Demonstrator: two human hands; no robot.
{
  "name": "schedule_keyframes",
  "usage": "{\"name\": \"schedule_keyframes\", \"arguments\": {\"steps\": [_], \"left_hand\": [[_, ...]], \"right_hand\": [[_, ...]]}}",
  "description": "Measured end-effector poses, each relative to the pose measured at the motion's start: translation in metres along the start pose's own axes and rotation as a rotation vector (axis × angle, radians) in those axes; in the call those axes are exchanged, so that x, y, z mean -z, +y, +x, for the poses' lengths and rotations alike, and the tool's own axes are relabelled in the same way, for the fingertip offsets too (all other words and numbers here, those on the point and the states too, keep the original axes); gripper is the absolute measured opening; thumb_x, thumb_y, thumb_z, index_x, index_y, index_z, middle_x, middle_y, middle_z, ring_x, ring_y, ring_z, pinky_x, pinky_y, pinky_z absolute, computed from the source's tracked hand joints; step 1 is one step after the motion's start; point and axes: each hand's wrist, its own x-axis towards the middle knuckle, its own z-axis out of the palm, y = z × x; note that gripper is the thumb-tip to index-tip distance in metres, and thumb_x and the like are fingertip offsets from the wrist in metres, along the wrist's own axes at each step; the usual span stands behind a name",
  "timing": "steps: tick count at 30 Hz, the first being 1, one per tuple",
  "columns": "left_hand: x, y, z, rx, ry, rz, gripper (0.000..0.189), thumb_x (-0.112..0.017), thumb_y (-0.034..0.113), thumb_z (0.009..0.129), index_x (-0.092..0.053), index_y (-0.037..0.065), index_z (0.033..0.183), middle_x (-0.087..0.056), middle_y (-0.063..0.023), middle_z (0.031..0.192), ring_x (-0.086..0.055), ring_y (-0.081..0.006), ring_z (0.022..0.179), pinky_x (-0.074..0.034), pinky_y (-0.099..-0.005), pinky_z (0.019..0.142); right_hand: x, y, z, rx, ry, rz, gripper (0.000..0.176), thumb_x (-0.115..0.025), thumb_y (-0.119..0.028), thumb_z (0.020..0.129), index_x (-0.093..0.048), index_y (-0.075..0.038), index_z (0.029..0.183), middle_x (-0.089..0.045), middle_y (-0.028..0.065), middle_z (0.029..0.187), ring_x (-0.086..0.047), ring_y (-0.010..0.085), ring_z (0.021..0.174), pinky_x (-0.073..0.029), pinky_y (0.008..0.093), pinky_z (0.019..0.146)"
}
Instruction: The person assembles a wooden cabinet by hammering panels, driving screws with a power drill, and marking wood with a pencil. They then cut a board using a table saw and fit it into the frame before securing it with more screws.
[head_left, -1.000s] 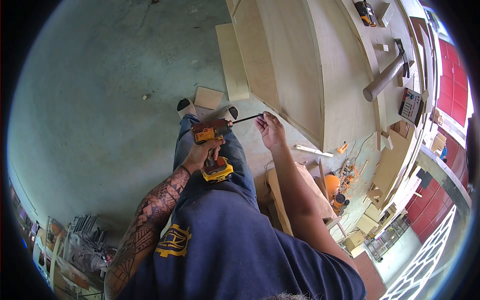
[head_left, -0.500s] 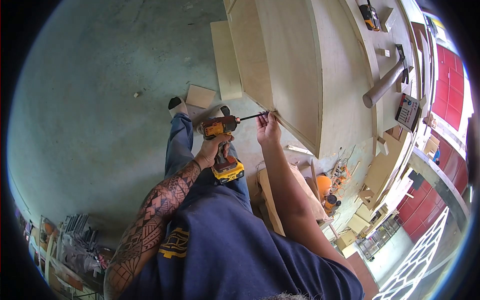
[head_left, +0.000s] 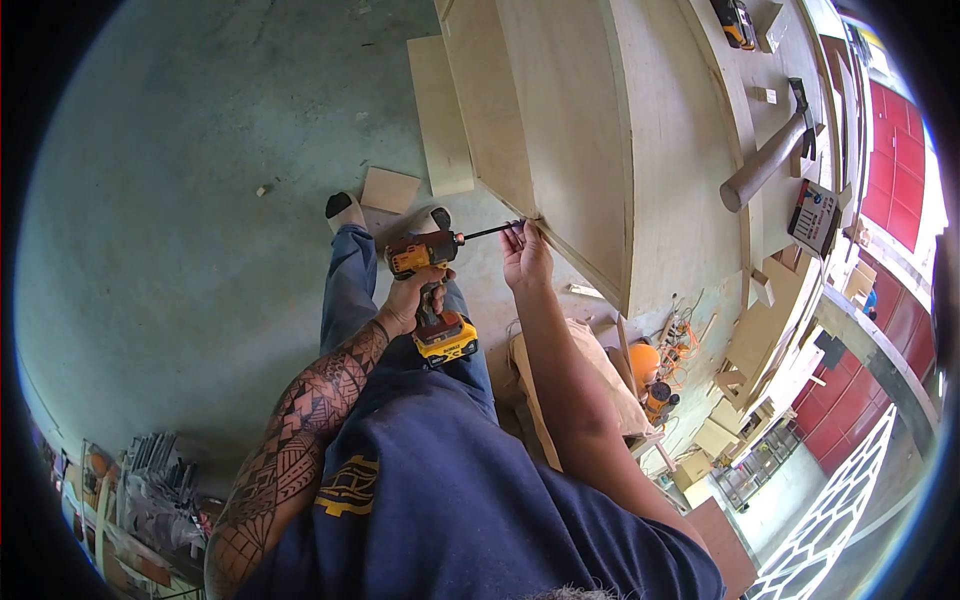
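Observation:
My left hand is wrapped around the grip of a yellow and black impact driver with a yellow battery at its base. From the driver a long dark driver bit points right toward the corner of a pale plywood cabinet. My right hand is closed, its fingers pinching the far end of the bit beside the cabinet's lower edge. Whether a screw sits at the tip is hidden by the fingers.
On the cabinet's side lie a hammer, a small printed box and another battery tool. Plywood offcuts rest on the floor by my feet. Orange cords and a brown sack are at the right.
The whole view has shifted slightly, so the cabinet and hands appear a little further left. Both hands keep the same hold on the driver and bit.

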Motion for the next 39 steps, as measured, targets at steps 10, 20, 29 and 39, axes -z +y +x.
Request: {"name": "schedule_keyframes", "arguments": {"steps": [10, 20, 29, 39], "left_hand": [[-0.003, -0.013, 0.002, 0.059, 0.030, -0.079, 0.022, -0.069, 0.025, 0.093, -0.063, 0.004, 0.094, -0.058, -0.0029, 0.065, -0.055, -0.0127, 0.050, -0.049, -0.0300, 0.052], [-0.015, -0.016, 0.016, 0.063, -0.032, -0.028, 0.027, -0.069, 0.032, 0.094, -0.061, 0.006, 0.097, -0.055, -0.0008, 0.064, -0.053, -0.0129, 0.052, -0.049, -0.0317, 0.056], [-0.023, -0.012, 0.015, 0.167, -0.024, -0.106, 0.032, -0.068, 0.037, 0.095, -0.059, 0.007, 0.100, -0.053, 0.0008, 0.065, -0.052, -0.0121, 0.055, -0.047, -0.0320, 0.059], [-0.026, 0.000, 0.015, 0.225, -0.026, -0.156, 0.033, -0.068, 0.037, 0.095, -0.059, 0.006, 0.099, -0.052, 0.0003, 0.062, -0.052, -0.0129, 0.052, -0.048, -0.0322, 0.056]], "right_hand": [[-0.014, -0.049, -0.074, 0.065, 0.147, -0.662, 0.053, -0.077, -0.026, 0.094, -0.057, 0.007, 0.130, -0.068, 0.0138, 0.116, -0.067, 0.0318, 0.112, -0.056, 0.0453, 0.096], [0.055, -0.154, -0.158, 1.008, 0.241, -0.284, 0.054, -0.044, -0.034, 0.106, -0.042, 0.000, 0.148, -0.047, 0.0210, 0.144, -0.047, 0.0322, 0.134, -0.038, 0.0518, 0.114], [-0.067, -0.186, -0.170, 1.303, 0.396, -1.391, 0.043, -0.048, -0.022, 0.102, -0.048, -0.003, 0.141, -0.045, 0.0168, 0.138, -0.036, 0.0315, 0.133, -0.022, 0.0476, 0.115], [-0.070, -0.183, -0.173, 1.351, 0.435, -1.494, 0.040, -0.046, -0.021, 0.102, -0.050, -0.006, 0.139, -0.044, 0.0179, 0.140, -0.037, 0.0338, 0.131, -0.020, 0.0505, 0.114]]}}
